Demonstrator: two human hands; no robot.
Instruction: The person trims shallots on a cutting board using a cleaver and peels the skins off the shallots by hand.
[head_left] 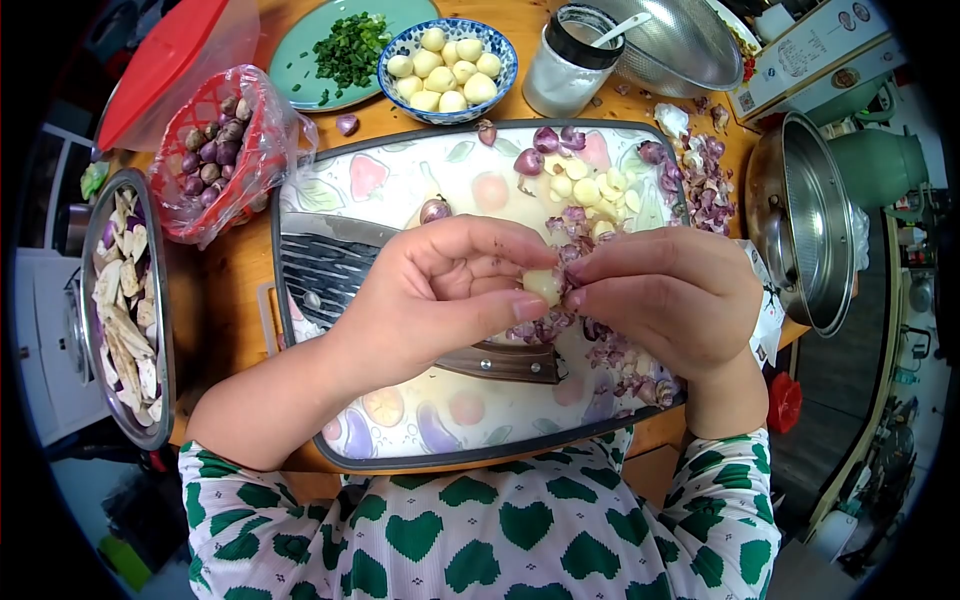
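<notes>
Pale round clove (542,287), gripped by our left hand (440,285), our right hand (675,290) pinching its edge, may slip if we press hard.

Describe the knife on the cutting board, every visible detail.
The knife has a broad, dark, streaked blade with a bright metallic strip along its far side, and a brown, wood-look handle with metal rivets. It lies on the patterned cutting board, blade to the left, handle to the right. The left hand and forearm hide its middle; whether they touch it is unclear.
</notes>
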